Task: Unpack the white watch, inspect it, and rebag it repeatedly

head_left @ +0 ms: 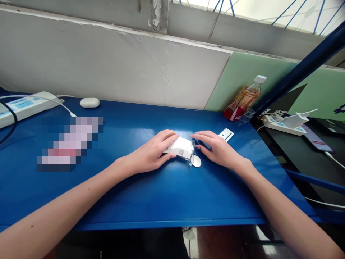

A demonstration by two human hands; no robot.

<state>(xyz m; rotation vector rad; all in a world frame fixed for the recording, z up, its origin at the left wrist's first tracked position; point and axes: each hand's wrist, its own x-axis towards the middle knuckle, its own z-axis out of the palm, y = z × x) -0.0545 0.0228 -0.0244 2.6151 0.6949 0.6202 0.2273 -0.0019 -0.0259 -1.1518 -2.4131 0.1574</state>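
A small white packet (181, 147) in clear plastic, with a QR code printed on it, lies low over the blue table. My left hand (151, 151) grips its left end between thumb and fingers. Just right of the packet, my right hand (217, 149) is open, its thumb and fingers apart around a gap with nothing in it. A white round disc (197, 161) rests at the packet's right end, by the crumpled edge of the plastic. Behind my right hand lies a white card (226, 135) with a dark stripe, partly covered by that hand.
The blue table (172, 201) meets a wall at the back. A bottle (244, 99) leans in the right back corner. At left are a white earbud case (90, 103), a power strip (29, 107) and a pixelated object (70, 142) with a cable. A blue post (299, 73) slants at right.
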